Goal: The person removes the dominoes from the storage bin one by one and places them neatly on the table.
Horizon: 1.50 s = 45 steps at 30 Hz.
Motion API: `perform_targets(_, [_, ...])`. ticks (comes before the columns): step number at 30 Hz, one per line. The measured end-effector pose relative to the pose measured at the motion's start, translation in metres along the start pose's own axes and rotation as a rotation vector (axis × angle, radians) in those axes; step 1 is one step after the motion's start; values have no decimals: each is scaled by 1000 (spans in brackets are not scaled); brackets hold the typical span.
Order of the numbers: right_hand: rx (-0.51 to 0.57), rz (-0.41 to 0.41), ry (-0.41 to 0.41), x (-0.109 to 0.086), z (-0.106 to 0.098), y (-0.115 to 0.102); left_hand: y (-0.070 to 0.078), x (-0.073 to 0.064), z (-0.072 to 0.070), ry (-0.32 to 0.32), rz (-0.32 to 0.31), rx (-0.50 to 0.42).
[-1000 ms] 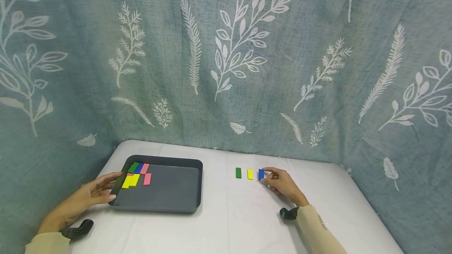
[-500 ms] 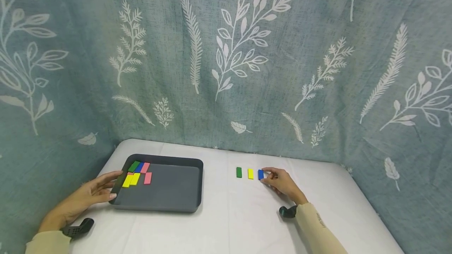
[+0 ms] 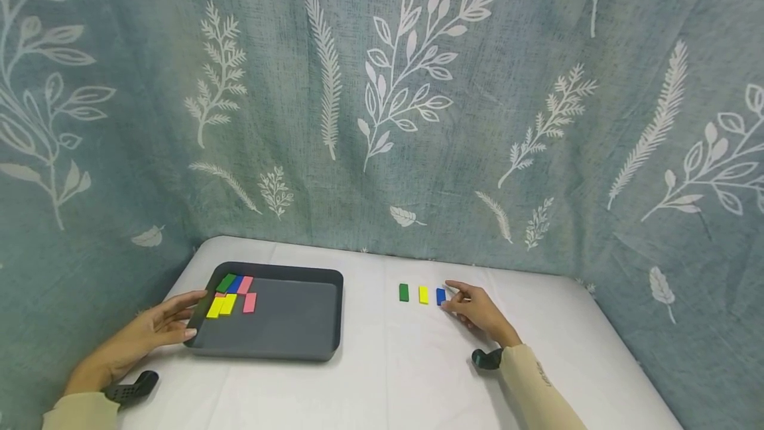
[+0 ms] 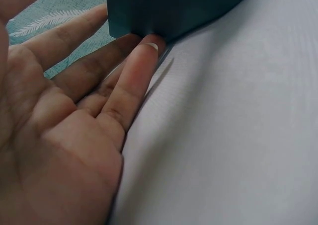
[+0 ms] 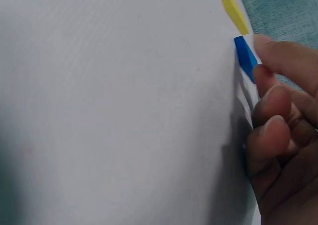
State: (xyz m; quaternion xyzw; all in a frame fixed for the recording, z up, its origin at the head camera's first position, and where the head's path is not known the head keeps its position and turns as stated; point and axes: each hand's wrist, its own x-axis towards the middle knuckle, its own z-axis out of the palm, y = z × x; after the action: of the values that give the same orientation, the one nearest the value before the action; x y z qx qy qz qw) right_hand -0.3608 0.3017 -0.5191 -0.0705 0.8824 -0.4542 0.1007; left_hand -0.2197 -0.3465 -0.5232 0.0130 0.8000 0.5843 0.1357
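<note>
In the head view, my right hand [image 3: 474,309] is beside a small flat blue block [image 3: 440,296] lying on the white table. Its index finger is lifted off the block's far end, while the thumb stays close at the near end. In the right wrist view the blue block [image 5: 245,59] lies just past the fingertips. A yellow block [image 3: 423,294] and a green block [image 3: 404,292] stand in a row to its left. My left hand [image 3: 143,337] rests its relaxed fingers against the left side of a dark grey tray [image 3: 280,354]; the left wrist view shows fingertips at the tray's outer wall [image 4: 164,11].
Inside the tray's left part lie several coloured blocks, among them a yellow block [image 3: 227,304], a pink block [image 3: 249,302] and a green block [image 3: 225,283], some overlapping. A leaf-patterned curtain [image 3: 334,118] borders the table [image 3: 382,377] behind and at both sides.
My right index finger has lifted away from the blue block, which stays on the table. The left hand and tray have stayed in place.
</note>
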Motion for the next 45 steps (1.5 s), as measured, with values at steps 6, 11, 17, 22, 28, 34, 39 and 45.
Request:
perform_targets(6, [99,-28,12,2,0,-2,-2,-1,0,1,11,-12])
perform_targets(11, [141,-57,-16,3,4,-13,-1,-2,0,4,15,-14])
perform_targets(17, [142,-99,-49,6,16,-33,0,-2,0,6,22,-13])
perform_targets(22, [140,-147,-68,9,30,-52,0,-3,0,-2,28,-25])
perform_targets(28, [165,-191,-119,16,47,-74,-1,-3,-1,-8,38,-31])
perform_targets(34, [161,-225,-166,23,62,-93,-6,1,-2,-15,39,-38])
perform_targets(39, [171,-256,-196,28,76,-105,-4,-1,-1,-8,33,-44])
perform_targets(45, [190,-293,-224,31,94,-128,0,-4,-1,-3,37,-43])
